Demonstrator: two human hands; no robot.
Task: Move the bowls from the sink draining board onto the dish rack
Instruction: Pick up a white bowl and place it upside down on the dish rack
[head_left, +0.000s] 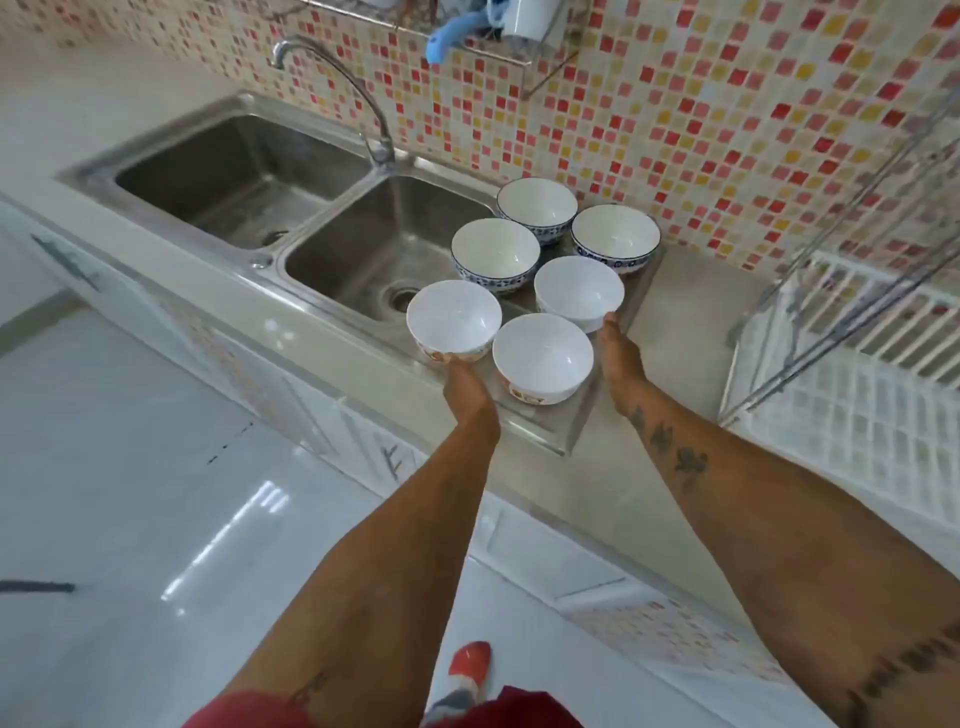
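Several bowls stand upright on the steel draining board to the right of the sink. Three at the back carry a blue pattern, such as the blue-patterned bowl. Three nearer ones are plain white. My left hand grips the near side of the front-left white bowl, which overhangs the sink basin. My right hand has its fingers on the near right side of the middle-right white bowl. Between my hands sits the front white bowl. The dish rack, a white grid tray in a metal frame, stands at the right.
A double steel sink with a curved tap lies to the left of the bowls. The mosaic tile wall rises right behind them. A strip of grey countertop separates the draining board from the rack.
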